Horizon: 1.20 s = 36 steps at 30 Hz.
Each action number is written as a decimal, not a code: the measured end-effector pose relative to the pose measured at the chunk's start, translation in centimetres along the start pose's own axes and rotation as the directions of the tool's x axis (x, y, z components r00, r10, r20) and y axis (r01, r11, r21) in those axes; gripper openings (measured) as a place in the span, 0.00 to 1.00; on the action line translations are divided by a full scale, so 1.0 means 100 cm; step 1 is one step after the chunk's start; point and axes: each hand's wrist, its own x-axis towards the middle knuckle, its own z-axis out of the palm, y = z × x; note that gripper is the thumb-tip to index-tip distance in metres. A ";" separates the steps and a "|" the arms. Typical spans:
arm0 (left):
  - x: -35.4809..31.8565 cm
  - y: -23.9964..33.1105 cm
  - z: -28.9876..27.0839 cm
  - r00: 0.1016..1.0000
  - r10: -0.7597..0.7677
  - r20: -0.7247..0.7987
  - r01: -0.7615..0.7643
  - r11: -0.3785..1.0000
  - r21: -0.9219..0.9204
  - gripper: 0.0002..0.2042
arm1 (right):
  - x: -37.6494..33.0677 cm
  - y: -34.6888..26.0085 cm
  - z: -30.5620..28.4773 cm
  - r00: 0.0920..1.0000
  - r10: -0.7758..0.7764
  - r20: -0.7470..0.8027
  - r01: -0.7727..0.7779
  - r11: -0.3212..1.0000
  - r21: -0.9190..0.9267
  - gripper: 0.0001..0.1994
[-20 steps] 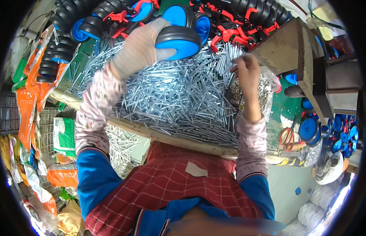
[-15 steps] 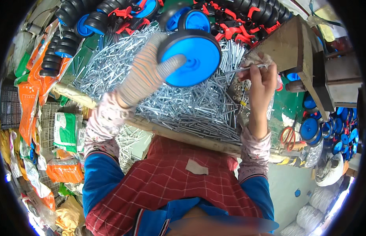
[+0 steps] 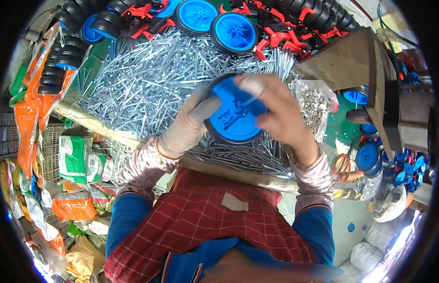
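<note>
My left hand (image 3: 184, 127), in a striped glove, grips the left side of a blue wheel (image 3: 231, 120) with a black tyre, its thumb lying over the blue face. The wheel is held above a heap of loose metal rods (image 3: 144, 89), face tilted up. At the hub, a thin metal rod (image 3: 250, 101) shows between the fingers of my right hand (image 3: 283, 113). That hand is bare, smeared by motion, and has a white wrap on one finger. How deep the rod sits in the hub I cannot tell.
Two more blue wheels (image 3: 234, 32) and red-and-black brackets (image 3: 278, 35) lie at the back. A clear bag of small metal parts (image 3: 313, 106) rests right of the heap, near a brown metal machine (image 3: 347, 59). Red-handled scissors (image 3: 342, 166) lie at the right front.
My left hand has brought the wheel down and nearer to me. My right hand has moved left from the bag of small parts, carrying the rod to the wheel's hub.
</note>
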 end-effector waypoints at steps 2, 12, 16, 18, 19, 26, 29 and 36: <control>-0.005 0.006 -0.006 0.998 0.017 -0.057 -0.014 0.998 0.059 0.29 | 0.018 0.040 -0.009 0.973 0.155 -0.174 -0.133 0.983 0.128 0.16; -0.014 0.006 -0.010 0.995 0.022 -0.099 -0.006 0.987 0.160 0.29 | 0.011 0.214 0.002 0.991 0.078 0.105 0.039 0.589 -0.807 0.18; -0.017 -0.009 -0.027 0.931 0.332 0.155 -0.346 0.656 0.671 0.29 | -0.008 0.177 -0.015 1.000 0.016 0.014 0.001 0.624 -0.782 0.19; -0.019 0.002 0.000 0.997 -0.027 -0.069 0.028 1.000 0.013 0.29 | -0.023 0.142 -0.025 0.987 0.035 -0.158 -0.132 0.738 -0.662 0.17; -0.019 -0.001 0.004 0.997 -0.027 -0.071 0.026 1.000 -0.011 0.29 | -0.029 0.113 -0.024 0.927 0.206 -0.314 -0.356 0.752 -0.554 0.13; -0.023 -0.017 0.018 0.998 0.056 -0.006 -0.056 0.997 -0.046 0.22 | -0.066 -0.023 -0.043 0.868 -0.179 -0.463 0.078 0.970 -0.229 0.22; -0.020 -0.017 0.009 0.954 0.251 0.163 -0.275 0.525 0.806 0.21 | -0.073 -0.036 -0.038 0.935 -0.069 -0.349 -0.030 0.962 -0.270 0.20; -0.043 -0.038 0.015 0.803 0.257 0.538 -0.541 -0.063 0.838 0.28 | -0.107 0.003 0.001 0.666 0.708 -0.235 -0.477 0.647 0.595 0.18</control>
